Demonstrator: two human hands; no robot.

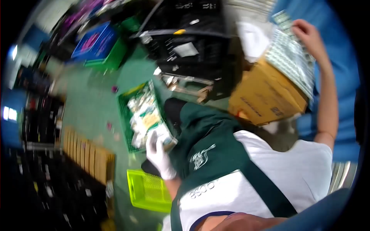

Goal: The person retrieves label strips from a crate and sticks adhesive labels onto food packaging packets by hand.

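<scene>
My left hand (158,156), in a white glove, is over the near end of a green crate (125,123), with its fingers stretched out against the white packets (148,117) inside. Blur hides how firmly it touches them. My bare right hand (308,34) is raised at the upper right, its fingers curled on the edge of a green-and-white patterned sheet (284,21). More sheeting with the same pattern (291,57) lies on top of a cardboard box (266,92), below that hand.
A lime-green basket (148,192) sits on the floor beside my left arm. Black crates (185,42) are stacked ahead. A wooden pallet (90,154) and dark stacks (50,188) stand to the left. Blue and green crates (96,42) are farther back. Blue sheeting (339,77) hangs at the right.
</scene>
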